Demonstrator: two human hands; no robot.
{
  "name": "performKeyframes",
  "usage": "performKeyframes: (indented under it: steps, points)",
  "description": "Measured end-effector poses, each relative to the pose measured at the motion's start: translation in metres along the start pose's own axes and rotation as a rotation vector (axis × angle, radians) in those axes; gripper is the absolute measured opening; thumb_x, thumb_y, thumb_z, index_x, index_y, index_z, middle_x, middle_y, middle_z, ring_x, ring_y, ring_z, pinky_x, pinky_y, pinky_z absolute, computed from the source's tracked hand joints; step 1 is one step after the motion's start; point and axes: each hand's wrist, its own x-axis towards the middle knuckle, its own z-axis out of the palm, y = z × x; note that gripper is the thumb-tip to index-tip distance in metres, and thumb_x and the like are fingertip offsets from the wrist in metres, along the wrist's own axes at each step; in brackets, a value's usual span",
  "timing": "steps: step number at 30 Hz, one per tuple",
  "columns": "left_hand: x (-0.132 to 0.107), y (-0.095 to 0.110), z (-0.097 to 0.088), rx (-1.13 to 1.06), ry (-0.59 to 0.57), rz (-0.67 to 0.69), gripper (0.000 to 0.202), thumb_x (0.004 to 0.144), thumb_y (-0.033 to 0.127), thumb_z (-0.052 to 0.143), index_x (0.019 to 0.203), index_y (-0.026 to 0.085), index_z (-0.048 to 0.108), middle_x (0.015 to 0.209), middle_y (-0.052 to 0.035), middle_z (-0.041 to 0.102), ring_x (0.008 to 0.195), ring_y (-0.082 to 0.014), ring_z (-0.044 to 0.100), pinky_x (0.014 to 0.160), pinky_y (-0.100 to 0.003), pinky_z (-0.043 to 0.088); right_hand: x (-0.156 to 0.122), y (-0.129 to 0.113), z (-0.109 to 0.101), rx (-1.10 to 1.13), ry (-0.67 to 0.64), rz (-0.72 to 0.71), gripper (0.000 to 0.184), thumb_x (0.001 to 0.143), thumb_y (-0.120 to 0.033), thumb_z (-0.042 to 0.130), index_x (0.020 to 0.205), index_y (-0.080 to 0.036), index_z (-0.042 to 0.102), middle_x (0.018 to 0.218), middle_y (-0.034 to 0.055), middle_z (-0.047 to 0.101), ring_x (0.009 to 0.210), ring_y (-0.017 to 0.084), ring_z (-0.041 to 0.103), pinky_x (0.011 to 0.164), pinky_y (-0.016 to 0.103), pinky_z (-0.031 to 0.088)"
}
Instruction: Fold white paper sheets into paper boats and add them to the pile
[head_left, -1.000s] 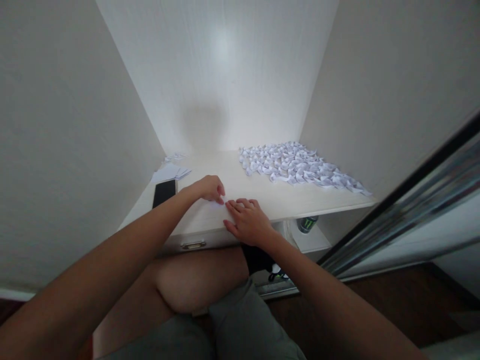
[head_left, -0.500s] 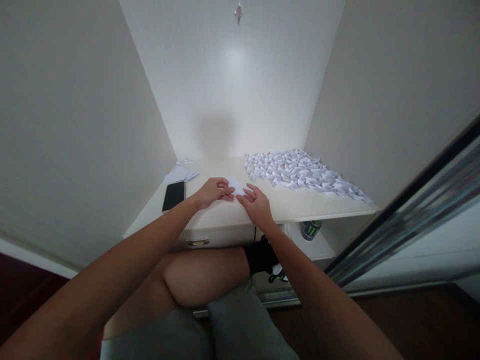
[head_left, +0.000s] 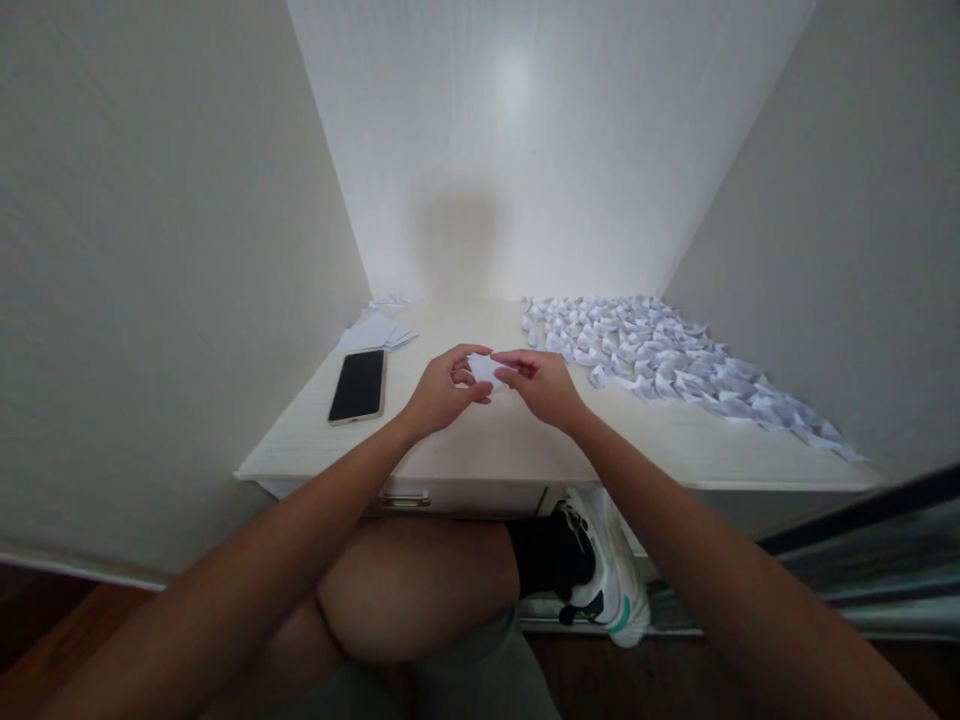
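A small folded piece of white paper (head_left: 486,370) is held between my two hands, just above the desk top (head_left: 480,450). My left hand (head_left: 450,388) grips its left side, thumb below and fingers curled above. From the right, my right hand (head_left: 541,384) pinches the paper between thumb and fingers. The paper's exact folds are too small to make out, and my fingertips hide its edges. Many folded white paper pieces (head_left: 660,360) lie spread in overlapping rows to the right of my hands.
A dark-screened phone (head_left: 358,387) lies left of my hands. Behind it sits a stack of flat white paper sheets (head_left: 371,331), with small paper pieces (head_left: 388,301) near the back corner. Walls enclose the desk on three sides. A drawer handle (head_left: 405,500) shows below the front edge.
My view has shifted, so the desk appears nearer. My hands have changed their grip on the paper, the right fingers now closing over its right side.
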Motion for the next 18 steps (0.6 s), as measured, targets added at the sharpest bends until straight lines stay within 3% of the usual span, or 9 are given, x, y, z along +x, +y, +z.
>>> performKeyframes:
  steps: [5, 8, 10, 13, 18]
  points:
    - [0.012, -0.010, -0.010, -0.121, 0.202, -0.006, 0.051, 0.067, 0.024, 0.086, 0.111, 0.018, 0.060, 0.086, 0.0022, 0.068, 0.070, -0.0117, 0.070, 0.068, -0.031, 0.067, 0.038, 0.001, 0.008, -0.260, -0.103, -0.242, 0.021, 0.092, -0.025, 0.068, 0.109, -0.020, 0.080, 0.099, 0.0081, 0.079, 0.079, 0.016, 0.066, 0.075, 0.033, 0.054]
    - [0.014, -0.012, -0.015, -0.167, 0.264, 0.008, 0.056, 0.069, 0.024, 0.087, 0.117, 0.020, 0.059, 0.089, 0.0020, 0.068, 0.071, -0.0122, 0.070, 0.069, -0.032, 0.069, 0.053, 0.005, 0.017, -0.210, -0.155, -0.342, 0.020, 0.092, -0.026, 0.069, 0.109, -0.021, 0.079, 0.097, 0.0065, 0.078, 0.081, 0.016, 0.067, 0.072, 0.031, 0.053]
    - [0.013, -0.012, -0.018, -0.166, 0.319, 0.052, 0.055, 0.069, 0.023, 0.087, 0.117, 0.020, 0.061, 0.089, 0.0019, 0.068, 0.071, -0.0125, 0.070, 0.068, -0.031, 0.069, 0.055, 0.008, 0.022, -0.148, -0.138, -0.324, 0.020, 0.092, -0.029, 0.071, 0.108, -0.020, 0.079, 0.094, 0.0061, 0.077, 0.079, 0.017, 0.067, 0.071, 0.031, 0.053]
    - [0.010, -0.014, -0.019, -0.148, 0.351, 0.057, 0.038, 0.071, 0.023, 0.088, 0.101, 0.018, 0.066, 0.086, 0.0013, 0.069, 0.071, -0.0129, 0.071, 0.069, -0.031, 0.069, 0.048, 0.013, 0.026, -0.065, -0.112, -0.226, 0.022, 0.091, -0.030, 0.074, 0.110, -0.021, 0.078, 0.087, 0.0039, 0.076, 0.073, 0.016, 0.066, 0.066, 0.031, 0.054]
    - [0.005, -0.016, -0.018, -0.180, 0.340, 0.000, 0.050, 0.068, 0.020, 0.091, 0.109, 0.021, 0.064, 0.084, 0.0022, 0.069, 0.074, -0.0158, 0.073, 0.069, -0.034, 0.070, 0.035, 0.015, 0.022, -0.043, -0.078, -0.159, 0.025, 0.087, -0.023, 0.078, 0.112, -0.023, 0.078, 0.082, 0.0015, 0.076, 0.068, 0.016, 0.066, 0.066, 0.031, 0.056]
